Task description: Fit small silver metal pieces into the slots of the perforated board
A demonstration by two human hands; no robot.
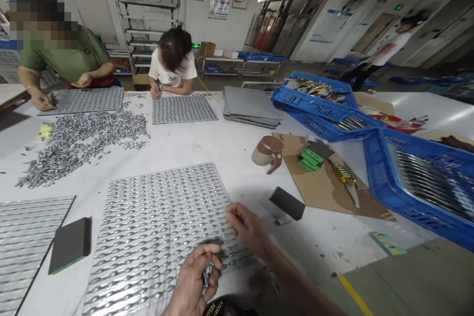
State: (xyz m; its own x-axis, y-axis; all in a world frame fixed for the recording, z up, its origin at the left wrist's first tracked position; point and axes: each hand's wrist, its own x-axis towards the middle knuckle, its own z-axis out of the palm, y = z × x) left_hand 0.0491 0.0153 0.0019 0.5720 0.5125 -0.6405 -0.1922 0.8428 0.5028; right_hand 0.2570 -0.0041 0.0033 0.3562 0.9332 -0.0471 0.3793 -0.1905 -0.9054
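Before me lies a board (155, 222) covered in rows of small grey spindle-shaped pieces. My left hand (194, 276) is curled above its near edge, palm up, with several of the same grey pieces (207, 274) in its fingers. Over the board's right edge is my right hand (246, 227), its fingers drawn together in a pinch. Whether a piece sits between those fingertips is hidden. A dark sanding-block-like piece (70, 245) rests left of the board, partly on a second ribbed board (29, 237).
A heap of loose grey pieces (85, 138) lies at the far left. Two co-workers (172, 66) (66, 59) sit across the table with similar boards. To the right are a lidded mug (267, 152), cardboard (318, 192) with a fishing lure (342, 175), and blue crates (418, 197).
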